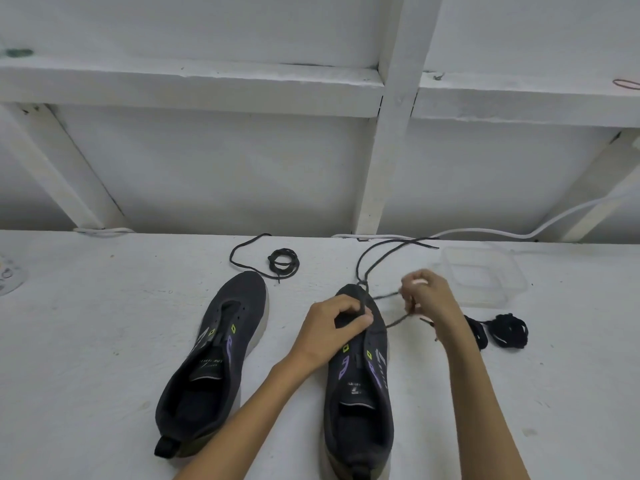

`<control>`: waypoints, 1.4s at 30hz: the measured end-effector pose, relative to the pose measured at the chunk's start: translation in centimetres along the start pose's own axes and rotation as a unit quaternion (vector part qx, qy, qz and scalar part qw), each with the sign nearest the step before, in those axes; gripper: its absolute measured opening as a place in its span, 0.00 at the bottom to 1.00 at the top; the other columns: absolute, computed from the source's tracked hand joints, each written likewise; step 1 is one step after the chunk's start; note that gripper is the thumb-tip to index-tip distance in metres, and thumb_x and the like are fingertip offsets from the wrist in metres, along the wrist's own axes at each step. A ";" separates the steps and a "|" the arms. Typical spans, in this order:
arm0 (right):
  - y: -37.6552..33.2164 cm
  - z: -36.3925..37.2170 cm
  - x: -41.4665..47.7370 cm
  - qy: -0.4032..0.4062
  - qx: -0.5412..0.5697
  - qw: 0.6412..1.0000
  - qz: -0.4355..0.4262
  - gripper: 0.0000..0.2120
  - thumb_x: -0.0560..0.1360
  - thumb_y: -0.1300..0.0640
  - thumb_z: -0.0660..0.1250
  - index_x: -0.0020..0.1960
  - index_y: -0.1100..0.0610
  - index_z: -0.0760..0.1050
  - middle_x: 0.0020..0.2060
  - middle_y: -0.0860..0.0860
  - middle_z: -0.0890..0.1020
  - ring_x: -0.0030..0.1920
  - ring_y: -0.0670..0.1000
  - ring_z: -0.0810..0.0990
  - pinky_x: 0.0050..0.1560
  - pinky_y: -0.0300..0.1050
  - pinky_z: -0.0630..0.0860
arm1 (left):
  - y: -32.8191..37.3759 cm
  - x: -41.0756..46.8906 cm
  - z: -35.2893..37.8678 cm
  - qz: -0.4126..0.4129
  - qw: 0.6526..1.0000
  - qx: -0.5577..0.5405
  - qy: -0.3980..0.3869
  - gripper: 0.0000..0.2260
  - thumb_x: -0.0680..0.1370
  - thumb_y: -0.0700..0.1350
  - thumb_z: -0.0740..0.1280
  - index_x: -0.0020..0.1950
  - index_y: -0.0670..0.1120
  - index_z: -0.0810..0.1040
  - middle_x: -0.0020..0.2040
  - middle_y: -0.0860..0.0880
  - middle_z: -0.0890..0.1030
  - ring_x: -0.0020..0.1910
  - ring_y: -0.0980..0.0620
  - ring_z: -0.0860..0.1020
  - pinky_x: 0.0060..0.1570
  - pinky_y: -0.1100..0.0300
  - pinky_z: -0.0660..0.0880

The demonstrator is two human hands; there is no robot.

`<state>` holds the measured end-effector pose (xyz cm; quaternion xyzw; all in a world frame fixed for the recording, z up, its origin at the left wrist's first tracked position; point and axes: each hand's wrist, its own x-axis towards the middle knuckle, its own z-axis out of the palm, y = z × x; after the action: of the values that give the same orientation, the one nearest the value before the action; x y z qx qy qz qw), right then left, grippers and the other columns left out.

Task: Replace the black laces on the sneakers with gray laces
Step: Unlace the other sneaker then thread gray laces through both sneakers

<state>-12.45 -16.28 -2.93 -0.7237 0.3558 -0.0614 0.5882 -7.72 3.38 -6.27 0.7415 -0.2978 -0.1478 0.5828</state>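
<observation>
Two dark sneakers lie on the white table, toes pointing away. The left sneaker [211, 362] has no lace in it. My left hand [332, 327] presses on the forefoot of the right sneaker [360, 386], fingers pinched near the front eyelets. A gray lace [381, 251] runs from that shoe's toe out toward the table's back edge. My right hand [429, 296] is closed on a stretch of this lace just right of the toe. One coiled lace [282, 259] lies beyond the left sneaker. A bundled black lace [505, 330] sits to the right of my right forearm.
A clear plastic container [481, 271] stands behind my right hand. A white cable [485, 232] runs along the table's back edge. White wall framing rises behind the table. Part of a round object [8, 275] shows at the far left edge.
</observation>
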 end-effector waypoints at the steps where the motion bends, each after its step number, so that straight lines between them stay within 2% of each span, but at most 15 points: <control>1: 0.7 -0.8 -0.3 -0.023 -0.085 0.996 0.017 0.04 0.74 0.67 0.65 0.43 0.60 0.77 0.35 0.57 0.80 0.31 0.53 0.76 0.37 0.52 0.78 | 0.1 0.1 0.0 -0.006 1.000 -0.010 0.013 0.05 0.75 0.46 0.71 0.47 0.44 0.83 0.46 0.53 0.84 0.48 0.56 0.82 0.54 0.60 0.77; 2: 1.2 -1.5 -0.5 -0.050 -0.161 0.985 0.026 0.04 0.74 0.65 0.65 0.42 0.60 0.77 0.37 0.57 0.81 0.33 0.53 0.77 0.39 0.53 0.79 | 0.1 0.1 0.1 -0.005 1.000 -0.011 0.025 0.06 0.76 0.48 0.71 0.46 0.45 0.82 0.45 0.53 0.84 0.48 0.56 0.81 0.52 0.60 0.77; 4: 1.1 -1.9 -1.4 -0.069 -0.244 0.967 -0.014 0.05 0.76 0.59 0.67 0.45 0.59 0.80 0.41 0.52 0.81 0.40 0.49 0.78 0.39 0.45 0.76 | 0.2 0.4 0.2 0.008 0.999 0.005 0.037 0.08 0.75 0.51 0.70 0.45 0.47 0.81 0.45 0.53 0.83 0.47 0.55 0.81 0.51 0.59 0.77; 6: 0.1 -1.3 -2.3 -0.072 -0.202 0.973 -0.084 0.14 0.78 0.49 0.67 0.52 0.60 0.82 0.45 0.49 0.81 0.47 0.49 0.78 0.44 0.40 0.71 | 0.3 0.7 0.3 0.014 0.999 0.016 0.036 0.08 0.76 0.51 0.70 0.45 0.46 0.81 0.44 0.53 0.83 0.47 0.54 0.81 0.51 0.56 0.77; 9: -1.8 0.6 -3.3 -0.149 -0.106 0.979 -0.092 0.23 0.76 0.40 0.67 0.49 0.61 0.83 0.46 0.57 0.83 0.47 0.53 0.80 0.49 0.41 0.71 | 0.7 1.0 0.4 0.016 0.999 0.030 0.024 0.06 0.77 0.48 0.70 0.47 0.46 0.82 0.45 0.54 0.83 0.47 0.55 0.80 0.51 0.54 0.77; 13: -2.2 3.0 -3.5 -0.137 -0.011 0.982 -0.127 0.09 0.74 0.52 0.73 0.42 0.58 0.85 0.40 0.59 0.84 0.42 0.50 0.81 0.48 0.45 0.76 | 0.3 0.9 0.5 0.019 0.997 0.061 0.036 0.12 0.74 0.56 0.68 0.48 0.50 0.82 0.48 0.59 0.81 0.50 0.56 0.79 0.53 0.51 0.76; 15: -2.2 3.3 -3.5 -0.110 0.039 0.983 -0.142 0.04 0.72 0.56 0.75 0.41 0.56 0.85 0.39 0.59 0.84 0.43 0.50 0.83 0.47 0.45 0.78 | -0.3 0.6 0.3 0.015 0.997 0.065 0.031 0.17 0.71 0.59 0.69 0.55 0.52 0.80 0.55 0.59 0.78 0.57 0.58 0.76 0.59 0.55 0.74; 18: -2.5 3.3 -3.6 -0.098 0.033 0.982 -0.160 0.04 0.72 0.60 0.74 0.40 0.60 0.85 0.32 0.54 0.82 0.33 0.44 0.79 0.36 0.35 0.73 | -1.3 -0.2 0.1 -0.007 0.999 0.030 -0.011 0.30 0.67 0.59 0.75 0.66 0.57 0.72 0.63 0.59 0.74 0.64 0.61 0.72 0.64 0.62 0.70; 20: -2.8 3.3 -3.7 -0.098 0.015 0.978 -0.181 0.06 0.73 0.60 0.73 0.40 0.63 0.84 0.27 0.56 0.78 0.28 0.46 0.74 0.31 0.36 0.71 | -1.6 -0.4 0.2 -0.021 0.999 0.028 -0.016 0.33 0.65 0.58 0.76 0.67 0.59 0.68 0.64 0.59 0.74 0.64 0.62 0.72 0.65 0.61 0.70; 24: -4.6 3.3 -3.7 -0.095 0.073 0.973 -0.199 0.04 0.72 0.67 0.72 0.38 0.66 0.83 0.28 0.63 0.78 0.26 0.52 0.75 0.30 0.39 0.74 | -1.4 0.1 0.1 -0.045 0.995 0.074 -0.039 0.30 0.64 0.61 0.74 0.61 0.71 0.63 0.64 0.62 0.73 0.63 0.63 0.72 0.64 0.60 0.71; 26: -6.2 2.8 -3.6 -0.080 0.125 0.967 -0.206 0.05 0.72 0.68 0.72 0.38 0.64 0.82 0.27 0.59 0.79 0.25 0.51 0.76 0.29 0.38 0.75 | -1.6 0.0 0.0 -0.046 0.995 0.077 -0.043 0.30 0.64 0.61 0.74 0.63 0.70 0.65 0.64 0.63 0.72 0.64 0.63 0.71 0.65 0.60 0.70; 30: -10.6 1.0 -3.6 -0.034 0.216 0.944 -0.248 0.05 0.74 0.66 0.70 0.40 0.64 0.82 0.28 0.55 0.80 0.25 0.48 0.75 0.30 0.37 0.74 | -2.0 -0.2 0.1 -0.036 0.993 0.105 -0.048 0.32 0.66 0.60 0.74 0.68 0.57 0.70 0.65 0.65 0.70 0.65 0.65 0.69 0.65 0.63 0.67; 37: -12.1 2.2 -4.1 -0.062 0.258 0.934 -0.241 0.05 0.75 0.66 0.69 0.40 0.64 0.81 0.33 0.53 0.83 0.27 0.48 0.74 0.31 0.36 0.73 | -0.9 -0.5 -0.3 -0.051 0.989 0.125 -0.056 0.27 0.67 0.61 0.73 0.63 0.64 0.68 0.65 0.65 0.70 0.64 0.64 0.69 0.65 0.60 0.69; 39: -11.9 1.9 -4.1 -0.062 0.257 0.934 -0.239 0.05 0.75 0.65 0.69 0.41 0.65 0.81 0.34 0.53 0.83 0.27 0.47 0.75 0.31 0.36 0.74 | -0.8 -0.5 -0.3 -0.058 0.992 0.099 -0.056 0.27 0.68 0.58 0.75 0.63 0.61 0.69 0.63 0.63 0.72 0.63 0.63 0.71 0.65 0.57 0.70; 42: -11.6 1.5 -4.3 -0.080 0.236 0.937 -0.244 0.06 0.75 0.63 0.70 0.45 0.66 0.81 0.35 0.56 0.81 0.30 0.49 0.76 0.34 0.37 0.75 | 0.2 -0.5 -0.4 -0.056 0.996 0.036 -0.061 0.22 0.66 0.56 0.76 0.55 0.66 0.70 0.61 0.58 0.75 0.61 0.57 0.74 0.64 0.51 0.72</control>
<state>-9.71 -11.92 8.43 -0.6311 0.0954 -0.2275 0.7355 -7.96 4.01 -6.01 0.7671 -0.2960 -0.2138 0.5275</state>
